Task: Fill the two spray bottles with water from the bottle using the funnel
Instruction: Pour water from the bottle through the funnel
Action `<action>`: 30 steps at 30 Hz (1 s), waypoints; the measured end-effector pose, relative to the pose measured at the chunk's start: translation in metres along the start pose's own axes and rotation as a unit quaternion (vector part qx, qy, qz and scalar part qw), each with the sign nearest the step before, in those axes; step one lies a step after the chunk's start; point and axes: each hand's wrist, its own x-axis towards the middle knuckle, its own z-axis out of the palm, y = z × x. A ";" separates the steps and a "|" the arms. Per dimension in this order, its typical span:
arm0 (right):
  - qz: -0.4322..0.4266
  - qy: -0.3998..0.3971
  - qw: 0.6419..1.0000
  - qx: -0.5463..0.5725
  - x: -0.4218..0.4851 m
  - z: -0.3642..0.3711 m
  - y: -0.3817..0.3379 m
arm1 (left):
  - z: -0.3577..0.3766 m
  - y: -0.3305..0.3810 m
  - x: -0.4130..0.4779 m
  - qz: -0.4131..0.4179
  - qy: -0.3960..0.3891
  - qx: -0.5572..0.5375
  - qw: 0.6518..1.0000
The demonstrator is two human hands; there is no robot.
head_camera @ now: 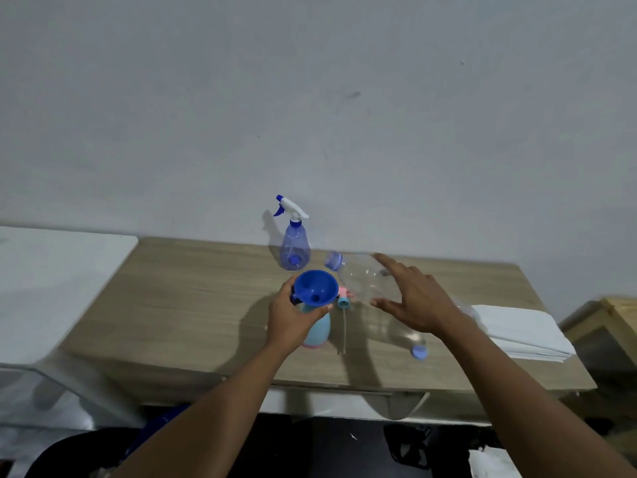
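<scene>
1. Holding the blue funnel (pixel 315 287) by its bowl with the left grip (pixel 293 315), fingers curled round the underside and rim.
2. Seated upright in the neck of the light-blue spray bottle (pixel 317 331), right under that grip, on the wooden counter (pixel 193 305).
3. Reaching out with the right grip (pixel 420 298) spread wide, fingers straight, clasping nothing.
4. Under and just left of the right grip's thumb and forefinger: the clear water bottle (pixel 362 279), lying tilted, its blue-topped end toward the far side of the left grip. Cannot tell whether touched.
5. Between the two grips, flat on the counter: a pink-and-blue spray head (pixel 344 300), its thin tube trailing toward the near edge.
6. Beyond the left grip, by the wall: a blue-tinted spray bottle (pixel 294 250), upright, trigger head fitted.
7. Nearer than the right grip: a small light-blue cap (pixel 419 352). Right of its wrist: folded white sheets (pixel 524 331).
</scene>
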 end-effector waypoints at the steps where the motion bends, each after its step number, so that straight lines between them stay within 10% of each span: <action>1: 0.002 -0.012 1.000 -0.025 -0.001 0.000 0.001 | -0.001 0.000 0.000 0.004 -0.003 0.002 1.000; 30: 0.015 -0.026 0.971 -0.236 0.004 -0.024 -0.012 | -0.006 0.010 -0.001 0.027 -0.026 0.038 0.999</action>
